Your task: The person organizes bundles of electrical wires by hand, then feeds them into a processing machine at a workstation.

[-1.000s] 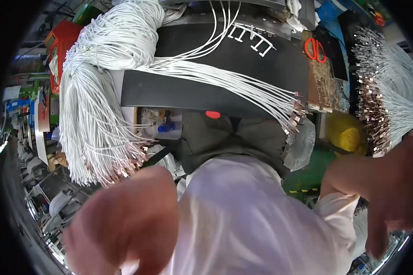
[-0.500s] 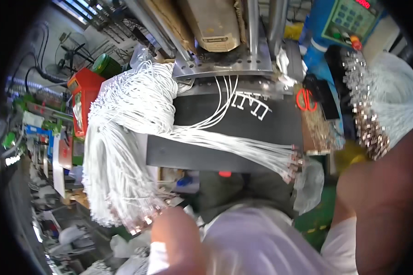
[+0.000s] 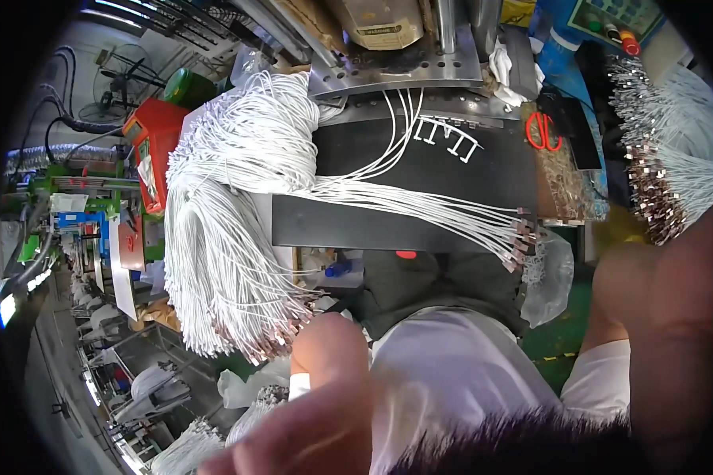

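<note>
That white cable bundle looks limp but weighty, best scooped round its middle, though I can't tell the blurred left hand's or right hand's grip.

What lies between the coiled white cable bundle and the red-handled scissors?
In the head view, several curving white cables and a pronged white strip lie between bundle and scissors, over the black surface.

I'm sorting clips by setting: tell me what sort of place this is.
Probably a factory workshop, judging by the big bundles of white cables, the heavy metal machine and the button panel.
</note>
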The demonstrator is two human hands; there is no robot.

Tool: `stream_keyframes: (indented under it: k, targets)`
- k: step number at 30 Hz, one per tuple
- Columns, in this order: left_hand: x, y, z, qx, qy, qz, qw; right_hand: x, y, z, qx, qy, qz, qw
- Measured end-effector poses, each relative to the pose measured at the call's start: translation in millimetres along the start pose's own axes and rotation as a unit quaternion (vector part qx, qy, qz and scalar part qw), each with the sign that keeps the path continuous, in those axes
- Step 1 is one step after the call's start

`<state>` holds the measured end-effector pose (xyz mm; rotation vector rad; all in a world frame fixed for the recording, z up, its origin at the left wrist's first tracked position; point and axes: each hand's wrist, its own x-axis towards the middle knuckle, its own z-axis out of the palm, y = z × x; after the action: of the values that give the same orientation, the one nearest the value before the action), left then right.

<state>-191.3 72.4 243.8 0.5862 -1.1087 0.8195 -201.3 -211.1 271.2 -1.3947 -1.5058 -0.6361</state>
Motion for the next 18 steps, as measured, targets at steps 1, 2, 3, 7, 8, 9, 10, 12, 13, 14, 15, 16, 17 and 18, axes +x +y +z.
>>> stream_keyframes:
  k: [1,2,3,7,8,9,10,12,13,14,15,16,17,18]
  targets:
    - [0.2,-0.6,-0.9,0.002,0.000,0.001,1.000,0.1,0.3,0.1,0.002,0.000,-0.001,1.000]
    - [2.9,-0.8,-3.2,0.010,-0.028,-0.025,0.999,0.6,0.5,-0.5,0.001,0.002,-0.003,1.000]
    - [4.3,-1.7,-3.8,0.017,-0.052,-0.051,0.997,0.5,1.1,-0.6,0.003,0.003,-0.003,1.000]
    - [7.4,-8.5,1.1,-0.012,-0.065,-0.093,0.993,1.4,0.7,0.1,0.005,-0.005,0.007,1.000]
    - [5.7,-12.3,6.1,-0.027,-0.032,-0.044,0.998,0.6,1.4,0.8,0.005,-0.005,0.008,1.000]
    - [3.3,-15.7,9.6,-0.041,0.000,0.004,0.999,0.8,1.0,1.0,0.004,-0.004,0.009,1.000]
    - [6.6,-18.4,9.7,-0.053,0.031,0.053,0.997,0.5,0.8,1.2,0.005,-0.004,0.010,1.000]
    - [7.8,-23.2,8.3,-0.017,0.016,0.041,0.999,0.6,-0.1,1.7,0.006,-0.002,0.008,1.000]
    - [10.0,-24.3,3.9,0.176,-0.044,0.060,0.982,0.0,0.2,2.7,0.003,-0.005,0.010,1.000]
    - [6.9,-26.2,4.7,0.364,-0.100,0.076,0.923,0.1,0.3,2.0,0.005,-0.006,0.010,1.000]
    - [7.8,-25.4,2.9,0.208,-0.030,0.075,0.975,0.3,0.0,2.1,0.005,-0.007,0.010,1.000]
    - [5.3,-25.9,4.7,0.043,0.036,0.097,0.994,-0.2,0.8,2.4,0.004,-0.006,0.012,1.000]
    - [3.1,-25.4,7.3,0.043,0.039,0.097,0.994,0.1,0.4,2.4,0.007,-0.008,0.014,1.000]
    - [6.1,-24.6,8.6,0.027,0.047,0.069,0.996,-0.5,1.2,2.7,0.006,-0.009,0.016,1.000]
